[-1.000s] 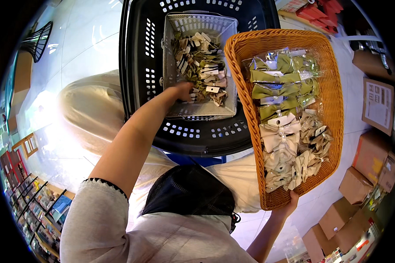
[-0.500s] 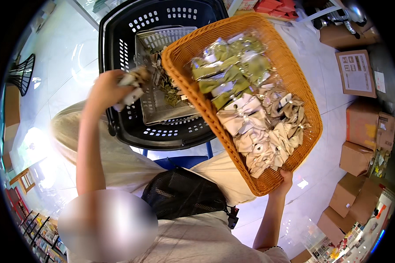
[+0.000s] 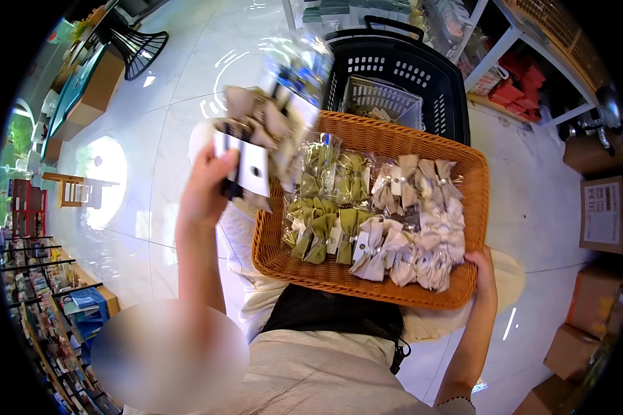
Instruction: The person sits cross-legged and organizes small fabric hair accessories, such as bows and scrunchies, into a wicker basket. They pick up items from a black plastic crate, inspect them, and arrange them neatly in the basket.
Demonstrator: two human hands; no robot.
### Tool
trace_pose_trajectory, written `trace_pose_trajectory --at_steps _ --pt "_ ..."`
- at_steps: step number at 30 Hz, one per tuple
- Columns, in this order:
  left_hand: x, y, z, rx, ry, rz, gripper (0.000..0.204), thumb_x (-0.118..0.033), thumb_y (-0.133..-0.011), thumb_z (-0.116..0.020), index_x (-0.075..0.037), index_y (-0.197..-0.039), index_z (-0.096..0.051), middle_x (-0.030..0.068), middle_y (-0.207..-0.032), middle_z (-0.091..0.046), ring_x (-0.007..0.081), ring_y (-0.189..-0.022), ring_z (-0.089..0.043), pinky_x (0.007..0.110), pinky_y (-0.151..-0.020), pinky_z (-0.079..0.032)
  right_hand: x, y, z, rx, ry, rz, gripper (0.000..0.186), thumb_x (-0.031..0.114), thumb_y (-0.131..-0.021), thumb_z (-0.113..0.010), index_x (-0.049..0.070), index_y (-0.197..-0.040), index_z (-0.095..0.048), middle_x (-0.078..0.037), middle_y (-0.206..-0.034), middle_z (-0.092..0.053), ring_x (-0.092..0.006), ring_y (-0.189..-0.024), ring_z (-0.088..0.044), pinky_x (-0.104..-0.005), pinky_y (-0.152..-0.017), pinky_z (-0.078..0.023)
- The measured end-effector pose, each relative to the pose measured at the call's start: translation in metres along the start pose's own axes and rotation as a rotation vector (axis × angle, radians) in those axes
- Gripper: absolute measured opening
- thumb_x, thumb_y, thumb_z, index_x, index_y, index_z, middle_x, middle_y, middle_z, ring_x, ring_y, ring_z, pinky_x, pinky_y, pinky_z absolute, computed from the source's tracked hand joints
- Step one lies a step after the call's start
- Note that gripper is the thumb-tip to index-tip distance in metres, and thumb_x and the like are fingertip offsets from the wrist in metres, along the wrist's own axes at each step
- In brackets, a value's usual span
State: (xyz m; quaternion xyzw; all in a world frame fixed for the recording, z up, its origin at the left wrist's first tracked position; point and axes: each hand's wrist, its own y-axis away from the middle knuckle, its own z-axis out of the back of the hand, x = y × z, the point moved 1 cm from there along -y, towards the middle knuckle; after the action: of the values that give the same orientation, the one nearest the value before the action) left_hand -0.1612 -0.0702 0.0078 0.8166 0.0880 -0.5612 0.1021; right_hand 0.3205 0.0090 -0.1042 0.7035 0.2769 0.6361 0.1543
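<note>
My left hand [image 3: 204, 185] is closed on a bunch of beige fabric hair bows [image 3: 256, 114] with white cards and clear wrappers, held up beside the left end of an orange-brown woven basket [image 3: 367, 295]. Motion smears the upper part of the bunch. My right hand [image 3: 483, 268] grips the basket by its right rim; the fingers are partly hidden behind it. Inside, green hair bows [image 3: 316, 232] lie on the left, and beige and pale pink hair bows [image 3: 429, 238] lie on the right, many wrapped in clear plastic. The basket rests over my lap.
Beyond the woven basket stands a black plastic shopping basket [image 3: 453, 104] with a wire mesh basket [image 3: 410, 105] inside; a few bows show in it. Red packages [image 3: 522, 86] sit under a shelf at far right. Cardboard boxes [image 3: 602, 214] line the right side. Display racks [image 3: 41, 283] stand at left.
The woven basket has come closer to me and levelled out, covering part of the black basket. My left hand has lifted its bunch of bows out from over the black basket. My view has shifted.
</note>
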Motion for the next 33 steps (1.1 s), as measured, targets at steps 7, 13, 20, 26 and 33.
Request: trace_pose_trajectory --at_steps 7,13,20,26,33 --pt "0.053 0.013 -0.061 0.120 0.013 0.171 0.040 -0.018 -0.075 -0.070 -0.003 -0.107 -0.053 0.0012 -0.089 -0.060 0.0086 -0.081 -0.057 0.024 -0.075 -0.046 0.026 0.014 -0.036 -0.560 1.133 0.609 0.038 0.008 -0.080 -0.052 -0.003 -0.117 -0.049 -0.013 -0.112 -0.055 -0.0198 -0.100 -0.054 -0.0314 -0.085 -0.043" --pt "0.081 0.013 -0.093 0.367 0.038 0.328 0.042 -0.006 -0.075 -0.069 -0.002 -0.113 -0.052 0.0005 -0.096 -0.060 0.0068 -0.087 -0.055 0.023 -0.078 -0.045 0.061 0.045 -0.153 0.136 -0.006 0.649 0.039 0.018 -0.087 -0.056 0.000 -0.120 -0.048 -0.009 -0.108 -0.055 -0.0159 -0.101 -0.052 -0.0275 -0.085 -0.041" --pt "0.095 0.030 -0.079 0.163 0.215 0.431 0.032 -0.014 -0.078 -0.068 -0.006 -0.105 -0.053 0.0001 -0.091 -0.060 0.0092 -0.084 -0.057 0.025 -0.077 -0.045 0.055 0.007 -0.170 -0.112 -0.569 0.258 0.034 0.014 -0.081 -0.066 0.001 -0.110 -0.052 -0.009 -0.103 -0.059 -0.0174 -0.092 -0.057 -0.0285 -0.081 -0.045" --pt "0.079 0.033 -0.019 -0.063 0.720 0.282 0.038 -0.038 -0.093 -0.038 -0.011 -0.118 -0.050 0.0074 -0.094 -0.063 0.0177 -0.074 -0.060 0.029 -0.058 -0.046 0.071 -0.001 -0.168 -0.145 0.341 1.173 0.023 0.009 -0.080 -0.063 0.006 -0.103 -0.064 -0.010 -0.116 -0.054 -0.0235 -0.111 -0.049 -0.0389 -0.096 -0.040" --pt "0.072 0.026 -0.007 -0.100 0.777 0.206 0.032 -0.035 -0.092 -0.041 -0.015 -0.112 -0.055 0.0020 -0.094 -0.063 0.0145 -0.073 -0.057 0.030 -0.059 -0.041 0.079 -0.053 -0.224 0.446 1.316 1.428 0.041 0.002 -0.077 -0.054 0.017 -0.115 -0.057 -0.009 -0.123 -0.048 -0.0280 -0.120 -0.042 -0.0495 -0.106 -0.027"
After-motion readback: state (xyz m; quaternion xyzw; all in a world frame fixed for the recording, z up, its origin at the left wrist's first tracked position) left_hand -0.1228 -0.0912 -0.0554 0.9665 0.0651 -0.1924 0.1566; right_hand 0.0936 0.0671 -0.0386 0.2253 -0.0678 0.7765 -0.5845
